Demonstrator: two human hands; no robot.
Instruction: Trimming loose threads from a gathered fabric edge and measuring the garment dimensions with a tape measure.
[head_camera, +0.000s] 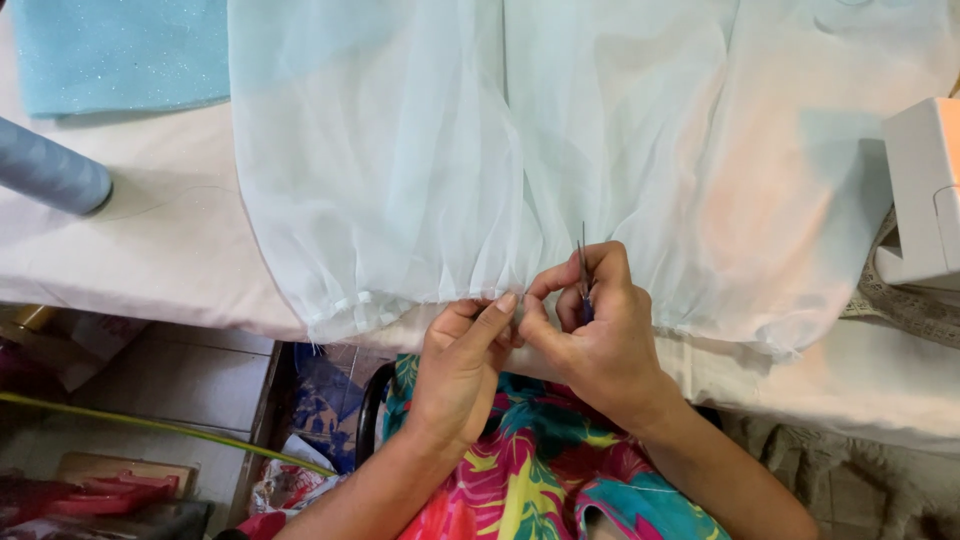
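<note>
We see our right hand (590, 335) closed around a small pair of thread snips (583, 270), the thin metal blades rising straight up out of the pinch between thumb and forefinger, away from our body. Whether the blades themselves stand parted or together we cannot tell; they are too fine at this size. Our left hand (465, 360) sits just beside the right, touching it at the fingertips, its thumb and forefinger pinched shut on the gathered hem (440, 300) of the pale mint sheer fabric (400, 150).

That hem is the thing to mind: its long axis runs crosswise, left to right, directly beneath both grips, at a right angle to the blades. The pinched spot lies just to the left of the snips, so the left hand is the nearer one to the gathered stretch, which carries on leftward from its grip. Beyond the grips the fabric spreads away over the white-covered table (150, 260). Far to the left lies a blue thread cone (50, 170); far to the right, a white sewing machine (925, 190).
</note>
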